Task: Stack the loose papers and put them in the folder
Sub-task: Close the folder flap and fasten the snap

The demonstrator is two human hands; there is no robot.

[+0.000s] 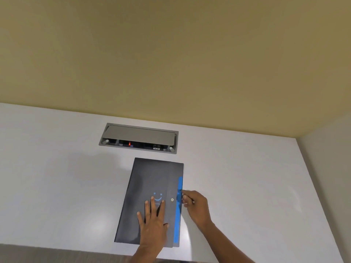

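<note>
The folder [152,190] lies flat on the white table [57,186], near the front edge and just in front of the recessed socket box [138,138], with its long side running away from the viewer. It is a dark grey plastic wallet with a flap closed over the right portion, a small round snap button [172,199] on that flap, and a blue strip [178,209] along the right edge. No loose papers are visible on the table; whether any are already inside cannot be told. Judged by appearance, the folder is light, thin and flexible, with a smooth surface likely to slide on the table, so it should be pinned flat while the flap is worked. The left hand [152,217] does this: it is spread open, palm down, fingers extended on the cover, gripping nothing. The best place to take hold appears to be the free right edge beside the button. The right hand [193,203] is there, its fingers curled loosely at the blue strip; whether they pinch the edge or only touch it cannot be told. Markings: a blue smiling-face emblem [157,196] is printed on the cover just beyond the left fingertips, and no brand wording can be read. A small white label [156,148] inside the socket box is too small to read, and a red light [130,143] shows to its left.
</note>
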